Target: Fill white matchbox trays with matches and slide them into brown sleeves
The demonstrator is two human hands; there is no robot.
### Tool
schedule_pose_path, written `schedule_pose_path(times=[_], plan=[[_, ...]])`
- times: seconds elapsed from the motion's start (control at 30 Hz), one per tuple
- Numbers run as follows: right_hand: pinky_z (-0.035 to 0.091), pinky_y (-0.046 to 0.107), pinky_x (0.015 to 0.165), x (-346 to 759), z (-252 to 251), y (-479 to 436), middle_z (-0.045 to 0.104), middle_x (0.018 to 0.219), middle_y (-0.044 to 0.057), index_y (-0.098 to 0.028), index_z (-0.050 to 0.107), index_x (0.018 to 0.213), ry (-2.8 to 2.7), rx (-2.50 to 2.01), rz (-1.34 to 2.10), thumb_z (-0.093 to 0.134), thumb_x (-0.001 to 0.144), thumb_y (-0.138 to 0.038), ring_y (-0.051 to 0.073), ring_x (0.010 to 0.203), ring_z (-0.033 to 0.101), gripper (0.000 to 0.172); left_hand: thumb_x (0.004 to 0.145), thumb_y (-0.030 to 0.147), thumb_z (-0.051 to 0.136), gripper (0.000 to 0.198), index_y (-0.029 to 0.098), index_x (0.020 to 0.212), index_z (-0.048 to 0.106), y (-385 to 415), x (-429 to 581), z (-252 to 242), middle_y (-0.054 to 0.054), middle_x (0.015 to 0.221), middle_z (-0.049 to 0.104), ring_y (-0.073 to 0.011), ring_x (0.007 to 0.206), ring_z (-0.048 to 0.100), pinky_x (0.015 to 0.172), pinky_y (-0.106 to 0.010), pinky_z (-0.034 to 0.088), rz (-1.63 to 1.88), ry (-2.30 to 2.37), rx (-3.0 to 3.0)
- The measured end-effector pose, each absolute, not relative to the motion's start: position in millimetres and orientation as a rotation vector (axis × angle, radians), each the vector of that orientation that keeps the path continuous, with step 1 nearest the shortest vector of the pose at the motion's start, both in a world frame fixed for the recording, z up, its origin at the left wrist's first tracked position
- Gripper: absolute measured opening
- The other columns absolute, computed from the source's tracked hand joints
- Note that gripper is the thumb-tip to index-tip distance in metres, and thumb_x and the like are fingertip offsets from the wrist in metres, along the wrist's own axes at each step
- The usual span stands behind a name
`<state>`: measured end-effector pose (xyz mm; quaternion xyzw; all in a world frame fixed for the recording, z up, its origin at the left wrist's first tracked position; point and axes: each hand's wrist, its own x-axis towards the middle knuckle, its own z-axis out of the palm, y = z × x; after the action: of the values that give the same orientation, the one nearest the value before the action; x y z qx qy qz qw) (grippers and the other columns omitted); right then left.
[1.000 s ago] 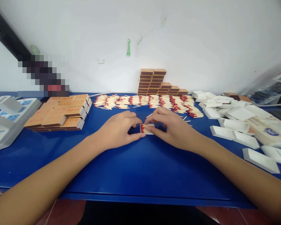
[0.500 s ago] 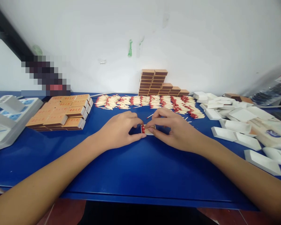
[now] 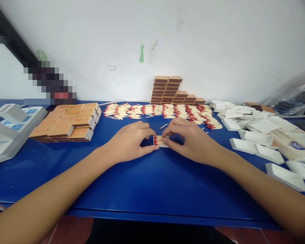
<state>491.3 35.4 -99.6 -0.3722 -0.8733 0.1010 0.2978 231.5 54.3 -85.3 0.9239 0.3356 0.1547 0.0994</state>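
A small white matchbox tray (image 3: 164,146) lies on the blue table between my hands. Red-tipped matches (image 3: 159,140) fill it lengthwise, heads toward the left. My left hand (image 3: 133,140) grips the tray's left end between thumb and forefinger. At the right end, the thumb and forefinger of my right hand (image 3: 190,140) close on the matches' bare ends; the fingers partly hide that end. Just behind the tray lies one loose match (image 3: 163,126). Farther back, piles of matches (image 3: 152,109) stretch in a row across the table.
Closed matchboxes (image 3: 63,122) are stacked at the left beside a white power strip (image 3: 27,125). More matchboxes (image 3: 165,89) stand stepped against the wall. At the right lie several white trays (image 3: 244,145) and a tissue pack (image 3: 294,144). The blue table's (image 3: 152,189) front edge is near me.
My right thumb and fingers have drawn back slightly to the right, uncovering more of the matches in the tray. The left hand keeps its grip on the tray.
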Motion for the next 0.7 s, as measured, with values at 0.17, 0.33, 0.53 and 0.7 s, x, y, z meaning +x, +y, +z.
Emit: schedule_pose_path(times=[0.17, 0.33, 0.53, 0.7], plan=[[0.052, 0.041, 0.080, 491.9, -99.0, 36.3, 0.068, 0.097, 0.007, -0.024, 0.073, 0.094, -2.326, -1.021, 0.245, 0.069, 0.103, -0.026, 0.024, 0.093, 0.064, 0.011, 0.101, 0.041, 0.079, 0.028, 0.019, 0.118, 0.078, 54.1, 231.8, -84.2, -0.006, 0.102, 0.073, -0.0249, 0.099, 0.068, 0.083, -0.038, 0.051, 0.449, 0.999, 2.731], [0.052, 0.041, 0.079, 490.9, -99.0, 35.2, 0.067, 0.096, 0.007, -0.024, 0.072, 0.092, -2.309, -1.021, 0.238, 0.069, 0.104, -0.028, 0.024, 0.092, 0.063, 0.013, 0.101, 0.040, 0.079, 0.028, 0.018, 0.118, 0.078, 53.7, 232.0, -83.0, -0.006, 0.101, 0.072, -0.0250, 0.098, 0.068, 0.082, -0.038, 0.051, 0.434, 1.006, 2.737], [0.051, 0.039, 0.078, 497.7, -93.2, 42.5, 0.068, 0.091, 0.007, -0.024, 0.072, 0.089, -2.297, -1.027, 0.155, 0.068, 0.105, -0.031, 0.024, 0.089, 0.064, 0.017, 0.101, 0.042, 0.079, 0.031, 0.019, 0.121, 0.078, 53.6, 231.9, -82.1, -0.006, 0.102, 0.073, -0.0248, 0.099, 0.069, 0.084, -0.037, 0.052, 0.450, 1.001, 2.723], [0.047, 0.038, 0.073, 539.6, -78.4, 69.2, 0.072, 0.082, 0.006, -0.024, 0.071, 0.080, -2.153, -1.297, -0.062, 0.066, 0.102, -0.036, 0.024, 0.078, 0.064, 0.027, 0.100, 0.042, 0.080, 0.028, 0.019, 0.116, 0.078, 53.5, 228.8, -78.6, -0.005, 0.101, 0.073, -0.0237, 0.096, 0.069, 0.084, -0.038, 0.053, 0.471, 1.012, 2.694]])
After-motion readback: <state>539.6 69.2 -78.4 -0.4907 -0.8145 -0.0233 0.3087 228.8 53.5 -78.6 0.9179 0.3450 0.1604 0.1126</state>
